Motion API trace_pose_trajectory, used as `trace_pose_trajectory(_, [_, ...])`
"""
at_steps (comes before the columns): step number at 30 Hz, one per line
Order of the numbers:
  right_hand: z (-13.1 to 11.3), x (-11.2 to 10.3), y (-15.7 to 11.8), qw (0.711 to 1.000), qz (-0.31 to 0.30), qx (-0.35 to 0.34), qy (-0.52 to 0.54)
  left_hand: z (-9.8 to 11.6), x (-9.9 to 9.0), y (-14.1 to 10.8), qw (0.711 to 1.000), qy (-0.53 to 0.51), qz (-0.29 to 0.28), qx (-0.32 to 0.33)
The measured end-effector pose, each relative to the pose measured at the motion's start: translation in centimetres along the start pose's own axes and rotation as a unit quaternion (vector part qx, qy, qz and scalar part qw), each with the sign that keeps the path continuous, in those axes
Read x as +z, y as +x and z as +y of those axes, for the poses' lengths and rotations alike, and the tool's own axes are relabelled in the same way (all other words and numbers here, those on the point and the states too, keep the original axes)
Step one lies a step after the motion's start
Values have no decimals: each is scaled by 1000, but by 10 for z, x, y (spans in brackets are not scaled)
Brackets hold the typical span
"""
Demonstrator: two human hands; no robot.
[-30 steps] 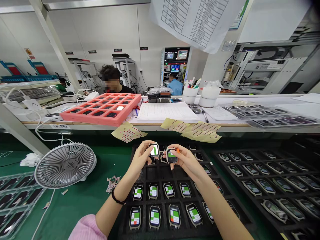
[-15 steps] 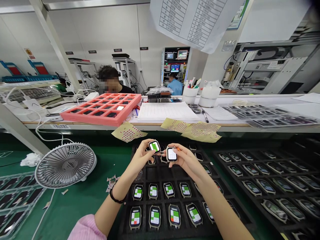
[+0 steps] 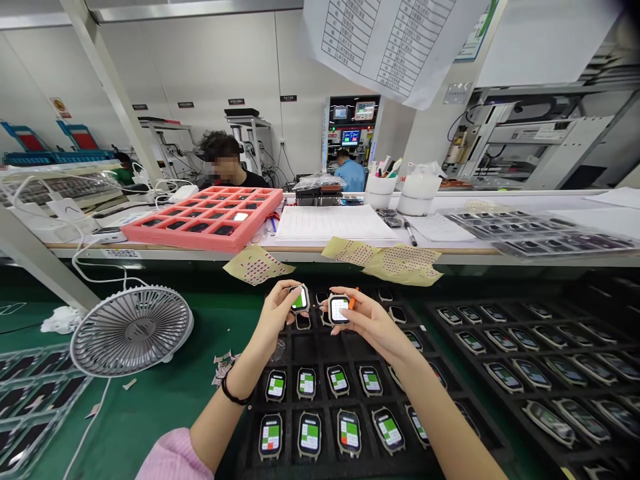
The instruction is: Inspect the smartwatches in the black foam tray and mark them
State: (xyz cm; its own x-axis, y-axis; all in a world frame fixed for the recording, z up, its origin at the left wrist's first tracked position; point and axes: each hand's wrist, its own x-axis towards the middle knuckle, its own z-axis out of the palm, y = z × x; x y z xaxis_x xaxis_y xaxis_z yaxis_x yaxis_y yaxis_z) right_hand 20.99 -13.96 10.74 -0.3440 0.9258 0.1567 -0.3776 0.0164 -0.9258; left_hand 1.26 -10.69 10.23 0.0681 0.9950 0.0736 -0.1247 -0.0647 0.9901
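Observation:
My left hand (image 3: 279, 308) is closed around a smartwatch (image 3: 300, 299) whose lit screen shows green and white, the thumb lying over its face. In my right hand (image 3: 364, 316) is a second smartwatch (image 3: 339, 309) with a white grid on its screen; the thumb touches that screen. Something small and orange (image 3: 353, 301) shows by the right fingers. Both hands are held above a black foam tray (image 3: 320, 404), where several watches lie in pockets, many with green and white screens. Pockets just below the hands hold no watch.
A second black tray (image 3: 480, 373) of watches lies to the right. On the left stand a grey fan (image 3: 131, 331) and a clear tray (image 3: 30, 393) of dark parts. The shelf ahead carries a red foam tray (image 3: 200, 217), papers (image 3: 335, 222) and white pots. Yellow sticker sheets (image 3: 403, 263) hang from its edge.
The left-hand watch has moved left and slightly down, away from the other one, and tilted. The right-hand watch has shifted slightly left, with the right thumb now on its screen.

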Motion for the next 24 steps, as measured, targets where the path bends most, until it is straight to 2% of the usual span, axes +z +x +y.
trace_pose_trajectory(7, [1, 1, -1, 1000, -12, 2, -15, -2, 1, 2, 1000, 13, -6, -10])
trace_pose_trajectory(16, [2, -2, 4, 999, 41, 8, 10, -9, 1, 3, 998, 6, -62, 16])
trace_pose_trajectory(20, [3, -3, 4, 999, 31, 6, 10, -11, 1, 2, 995, -14, -93, 17])
trace_pose_trajectory(24, [1, -2, 2, 1000, 17, 7, -2, -11, -1, 2, 995, -29, -92, 14])
